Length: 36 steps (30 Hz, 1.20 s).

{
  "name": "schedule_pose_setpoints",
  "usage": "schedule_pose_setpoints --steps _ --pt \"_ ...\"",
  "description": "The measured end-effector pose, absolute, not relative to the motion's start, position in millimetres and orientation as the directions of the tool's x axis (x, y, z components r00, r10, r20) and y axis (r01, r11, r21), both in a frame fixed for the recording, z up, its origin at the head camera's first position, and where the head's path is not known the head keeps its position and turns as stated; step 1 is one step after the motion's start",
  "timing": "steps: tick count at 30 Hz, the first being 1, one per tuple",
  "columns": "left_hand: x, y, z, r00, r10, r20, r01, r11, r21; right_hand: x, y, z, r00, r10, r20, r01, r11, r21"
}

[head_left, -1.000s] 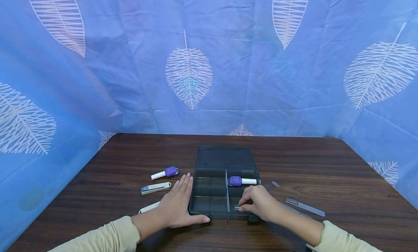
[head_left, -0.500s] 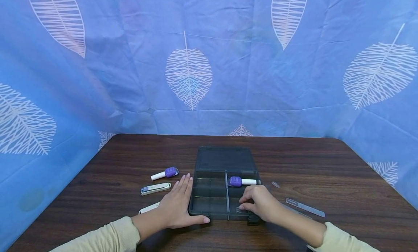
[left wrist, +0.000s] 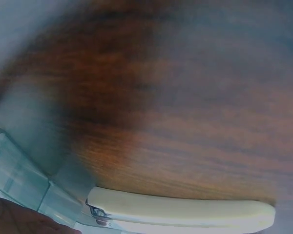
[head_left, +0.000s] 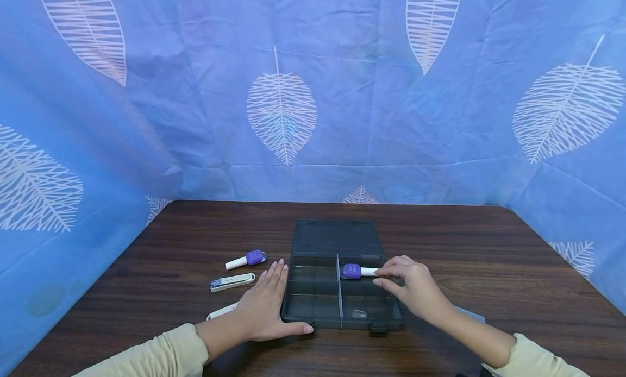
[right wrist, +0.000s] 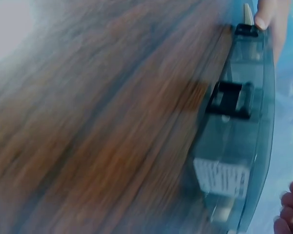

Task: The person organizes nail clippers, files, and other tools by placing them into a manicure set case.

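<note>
My left hand [head_left: 264, 306] lies with straight fingers along the left side of a dark see-through compartment box [head_left: 313, 322], its thumb at the front edge. Over the box's right edge hovers my right hand [head_left: 415, 287], thumb and fingertips apart and nothing seen between them. Its fingertips overlap the cap end of a purple nail polish bottle [head_left: 352, 271] in the back right compartment; contact cannot be told. A small clear piece [head_left: 359, 314], like a false nail tip, lies in the front right compartment. In the right wrist view the box's latched side [right wrist: 224, 136] shows.
Left of the box lie another purple nail polish bottle [head_left: 246, 259], a nail clipper [head_left: 232, 282] and a second clipper [left wrist: 180, 209] partly behind my left hand. A nail file [head_left: 471, 314] peeks out beyond my right forearm. The box's lid [head_left: 337, 237] is folded back.
My right hand has let go of the small clear piece in the front right compartment and moved up and right, now covering the clear sliver on the table. My left hand has stayed put.
</note>
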<state>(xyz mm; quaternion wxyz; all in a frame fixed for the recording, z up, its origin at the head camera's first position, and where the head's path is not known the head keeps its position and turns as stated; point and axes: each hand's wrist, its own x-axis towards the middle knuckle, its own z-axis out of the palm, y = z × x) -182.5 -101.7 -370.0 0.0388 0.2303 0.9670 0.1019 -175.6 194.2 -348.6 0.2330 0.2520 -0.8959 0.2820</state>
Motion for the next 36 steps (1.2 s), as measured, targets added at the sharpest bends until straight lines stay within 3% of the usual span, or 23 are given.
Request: schedule_pose_setpoints --steps 11,23,28,36 --pt "-182 -102 -371 -0.892 0.451 -0.029 0.434 0.874 0.219 -181 220 -350 -0.77 -0.158 0.618 -0.474 0.789 -0.389" --pt "-182 -102 -372 -0.891 0.454 -0.027 0.437 0.872 0.219 -195 248 -362 -0.767 -0.097 0.634 -0.403 0.842 -0.358" --pt "-182 -103 -372 -0.889 0.458 -0.024 0.443 0.871 0.213 -199 257 -367 -0.794 -0.085 0.602 -0.376 0.847 -0.377" --pt "-183 -103 -373 -0.886 0.464 -0.023 0.449 0.868 0.214 -198 261 -378 -0.898 -0.041 0.439 -0.254 0.861 -0.44"
